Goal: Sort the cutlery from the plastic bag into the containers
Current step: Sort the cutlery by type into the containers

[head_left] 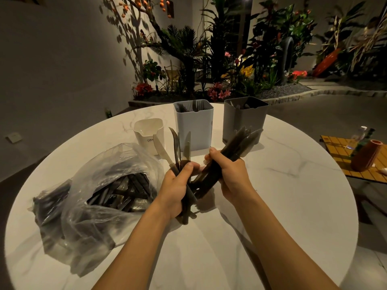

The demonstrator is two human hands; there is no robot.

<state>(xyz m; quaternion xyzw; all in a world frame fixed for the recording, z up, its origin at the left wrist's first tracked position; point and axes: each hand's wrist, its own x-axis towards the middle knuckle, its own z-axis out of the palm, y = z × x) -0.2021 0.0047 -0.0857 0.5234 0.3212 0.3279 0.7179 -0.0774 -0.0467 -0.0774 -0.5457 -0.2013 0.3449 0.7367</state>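
Observation:
My left hand [176, 189] grips a mixed bunch of cutlery [178, 147] upright, with knife blades and a fork sticking up. My right hand [230, 174] is closed around a bundle of dark knives [240, 143] that points up and to the right. Both hands are above the middle of the round white table [272, 206]. To the left lies a clear plastic bag [100, 191], open, with several dark pieces of cutlery inside. At the back stand three containers: a small white one [147, 130], a pale blue one [193, 124] holding forks, and a grey one [244, 120] holding dark cutlery.
To the right, beyond the table edge, is a low yellow gridded surface [343, 151] with a brown cylindrical vase [365, 155] and a small bottle [362, 132]. Plants and flowers [230, 59] line the far wall.

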